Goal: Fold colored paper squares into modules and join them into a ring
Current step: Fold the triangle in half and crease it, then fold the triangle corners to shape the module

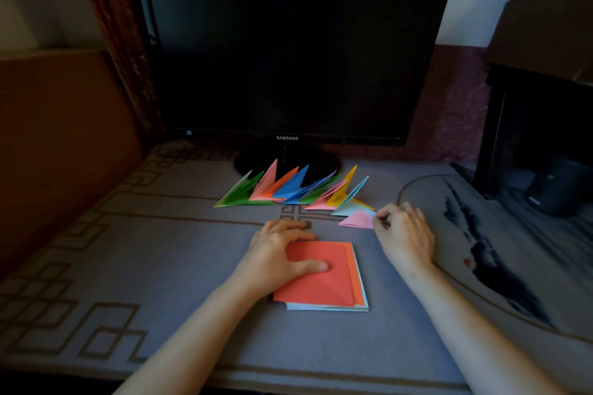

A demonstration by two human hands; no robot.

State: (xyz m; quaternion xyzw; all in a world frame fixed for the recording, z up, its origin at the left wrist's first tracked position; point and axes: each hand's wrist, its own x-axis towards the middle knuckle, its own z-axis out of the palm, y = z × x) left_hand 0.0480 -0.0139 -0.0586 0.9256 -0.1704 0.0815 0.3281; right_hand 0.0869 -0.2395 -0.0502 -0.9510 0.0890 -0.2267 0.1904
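Left hand lies on the stack of paper squares: thumb flat on the top red sheet, fingers curled along the stack's far left corner, grasping it against the worktop. The red sheet shows a diagonal crease toward its near right corner. An orange sheet is exposed along the stack's right edge, and paler sheets show along the near edge. Right hand sits to the right of the left hand and slightly farther out, wrist resting on the worktop and fingers curled. Its fingertips pinch the right corner of a pink module, a flat folded triangle lying on the worktop just to the left of that hand. The module lies apart from the stack, beyond its far right corner. Just beyond both hands stands a row of modules, folded and propped with points tilted up and to the right, overlapping one another: green at the left end, then salmon, orange, blue, purple, green, pink, yellow and light blue at the right end. The light blue one lies just beside the pink module; whether they touch cannot be determined. Behind the row, farther from the hands, a dark monitor stands on its round base. The worktop is covered by a grey cloth with a brown line pattern.
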